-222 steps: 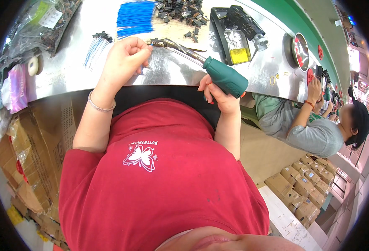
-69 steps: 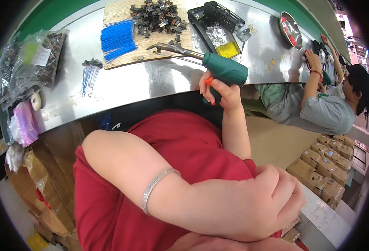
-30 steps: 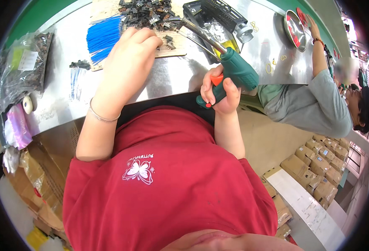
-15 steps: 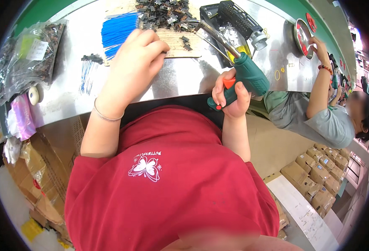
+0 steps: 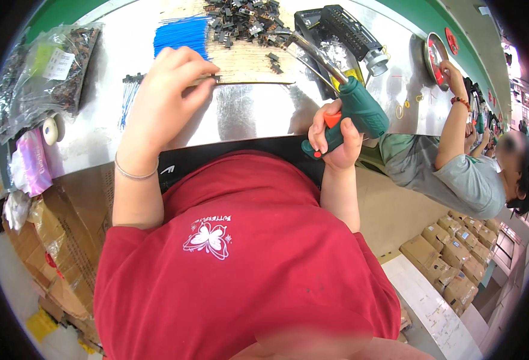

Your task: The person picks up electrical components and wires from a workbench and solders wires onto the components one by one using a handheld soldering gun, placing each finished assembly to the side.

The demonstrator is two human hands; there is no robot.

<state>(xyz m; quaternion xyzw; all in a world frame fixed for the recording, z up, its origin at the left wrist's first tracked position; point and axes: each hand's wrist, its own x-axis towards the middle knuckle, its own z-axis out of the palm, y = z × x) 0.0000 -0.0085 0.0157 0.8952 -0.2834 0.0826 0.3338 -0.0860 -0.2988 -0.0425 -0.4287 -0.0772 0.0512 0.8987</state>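
While the right hand (image 5: 335, 139) is wrapped tight around its grip, the green pistol-shaped soldering gun with an orange trigger (image 5: 354, 114) hangs over the near edge of the shiny metal-topped table (image 5: 252, 114), its long metal barrel slanting up and left toward the pale wooden work board (image 5: 246, 60). One finger lies on the orange trigger. The left hand (image 5: 168, 90) rests on the near edge of that board, fingers drawn together and pinching a small dark part whose kind is too small to tell; a thin silver bracelet (image 5: 133, 174) circles its wrist. Beyond the fingers, a bundle of short blue wires (image 5: 180, 33) lies at the board's left end, and a heap of small dark metal components (image 5: 243, 18) spreads along its far side, with a few strays lying nearer the barrel. Just right of the heap stands a black plastic tray (image 5: 336, 30). Left of the board, a few loose wires with dark ends (image 5: 129, 90) lie on the table, and clear plastic bags of dark parts (image 5: 48, 66) sit well to the left near the rim. Cardboard boxes (image 5: 60, 240) stand below the table's left side. Farther right along the table, another person in a grey-green shirt (image 5: 456, 174) reaches up to a round metal dish (image 5: 435, 54).
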